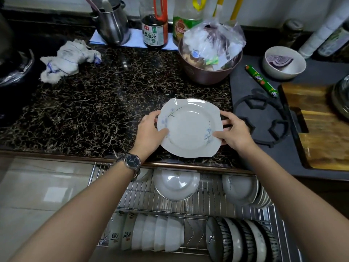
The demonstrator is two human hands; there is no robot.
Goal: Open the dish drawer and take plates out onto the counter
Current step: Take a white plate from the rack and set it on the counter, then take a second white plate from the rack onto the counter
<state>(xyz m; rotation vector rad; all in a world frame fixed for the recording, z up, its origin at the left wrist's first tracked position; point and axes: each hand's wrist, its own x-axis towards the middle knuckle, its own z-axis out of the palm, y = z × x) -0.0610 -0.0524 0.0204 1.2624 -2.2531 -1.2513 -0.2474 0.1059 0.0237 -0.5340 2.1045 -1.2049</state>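
A white plate (189, 129) with blue flower sprigs is over the dark marbled counter (94, 110), near its front edge. My left hand (149, 132) grips its left rim and my right hand (234, 132) grips its right rim, thumbs on top. I cannot tell whether the plate touches the counter. Below the counter edge the wire dish drawer (188, 207) stands pulled out. In it stand more plates (176, 183), a stack of plates at the right (243, 188), a row of white bowls (156, 233) and dark patterned bowls (243, 241).
On the counter lie a crumpled cloth (66, 60), a steel kettle (111, 21), a soy sauce bottle (154, 29) and a brown pot with plastic bags (209, 59). To the right sit a gas hob grate (264, 120), a sausage stick (261, 80), a white bowl (284, 62) and a wooden board (324, 125).
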